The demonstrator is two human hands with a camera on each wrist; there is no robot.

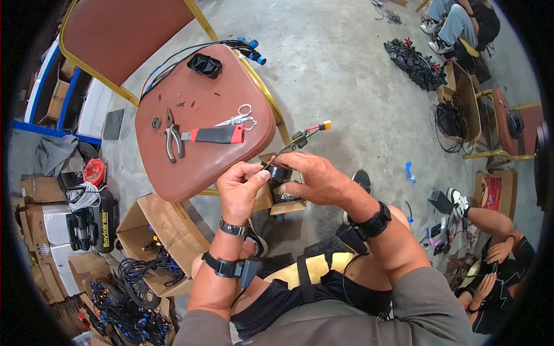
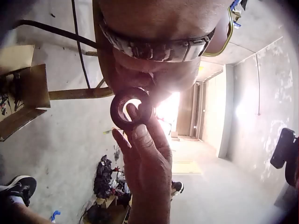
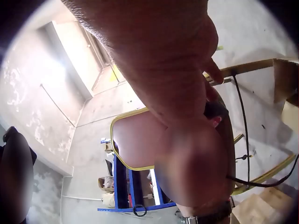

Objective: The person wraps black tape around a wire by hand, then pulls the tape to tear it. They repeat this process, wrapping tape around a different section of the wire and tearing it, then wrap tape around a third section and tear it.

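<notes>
Above the near edge of the chair seat, my left hand (image 1: 239, 187) pinches a thin cable between thumb and forefinger. The cable carries a black in-line piece (image 1: 299, 139) and ends in a yellow connector (image 1: 327, 124) with a bit of red wire. My right hand (image 1: 319, 177) holds a roll of black tape (image 1: 280, 171) close beside the left fingertips. In the left wrist view, the tape ring (image 2: 140, 122) faces the camera, with right-hand fingers through its hole and the thumb (image 2: 141, 133) on its rim. Most of the cable is hidden there.
On the red chair seat (image 1: 196, 155) lie pliers (image 1: 173, 135), a utility knife (image 1: 216, 135), scissors (image 1: 239, 118), a small dark ring (image 1: 156, 123) and a black tray (image 1: 205, 66). An open carton (image 1: 173, 222) with cables stands below left. Other people sit at the right.
</notes>
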